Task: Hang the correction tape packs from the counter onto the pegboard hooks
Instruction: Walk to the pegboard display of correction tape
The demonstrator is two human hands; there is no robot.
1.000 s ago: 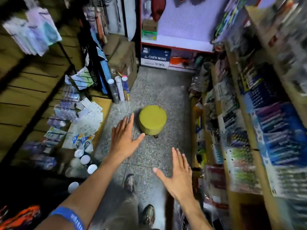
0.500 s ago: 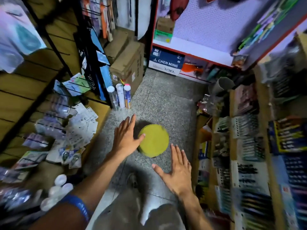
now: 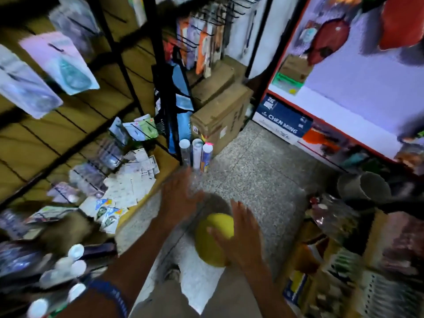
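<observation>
Below, in a narrow stationery-shop aisle, a person's two bare hands reach forward with nothing in them. Motion-blurred, the left hand hangs over the speckled floor with fingers spread and straight; the right hand is likewise flat and wide, held above a round yellow stool and covering part of its seat. A blue wristband circles the left forearm.

Correction tape packs lie in a loose heap on the wooden counter at the left, well apart from both hands. They are flat cards strewn at mixed angles, with no common long axis to read; blur hides their print. Behind the heap, the brown slatted display wall carries black hooks, several bearing hung packets that dangle lengthwise downward. Three upright tubes stand at the counter's far end beside cardboard boxes.
</observation>
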